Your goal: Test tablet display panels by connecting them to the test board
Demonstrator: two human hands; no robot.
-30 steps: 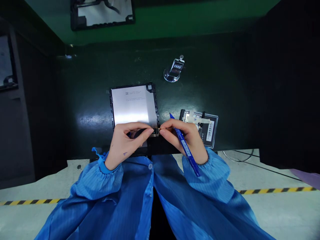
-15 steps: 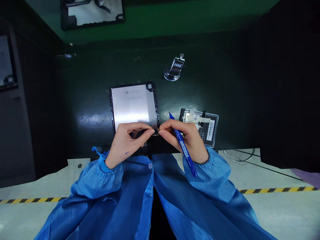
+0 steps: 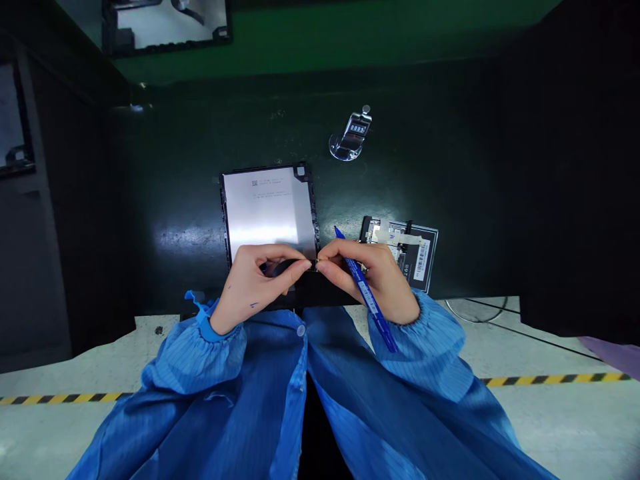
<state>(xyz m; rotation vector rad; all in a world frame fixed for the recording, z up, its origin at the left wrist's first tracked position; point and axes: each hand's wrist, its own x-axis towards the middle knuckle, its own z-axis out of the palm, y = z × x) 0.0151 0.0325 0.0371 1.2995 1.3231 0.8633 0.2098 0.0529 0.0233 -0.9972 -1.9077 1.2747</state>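
My left hand (image 3: 255,280) and my right hand (image 3: 365,273) meet at the fingertips, pinching a small dark flexible connector strip (image 3: 314,265) that is almost hidden between them. A blue marker pen (image 3: 365,290) lies clamped in my right hand, its tip pointing away from me. Just behind my left fingers lies a flat rectangular panel with a silver-white back and black edging (image 3: 267,213), with a printed QR code near its far edge. Its near edge is hidden by my hands.
A black card with taped metal parts and a barcode label (image 3: 407,253) lies beyond my right hand. A tally counter on a clear stand (image 3: 351,137) sits farther back on the dark green bench (image 3: 425,167). Another black-framed panel (image 3: 167,23) lies at the top. Below is a floor with yellow-black tape (image 3: 550,380).
My fingertips have closed in, now covering most of the small connector strip. The whole scene has drifted slightly up and sideways in view, and the pen has tilted a little.
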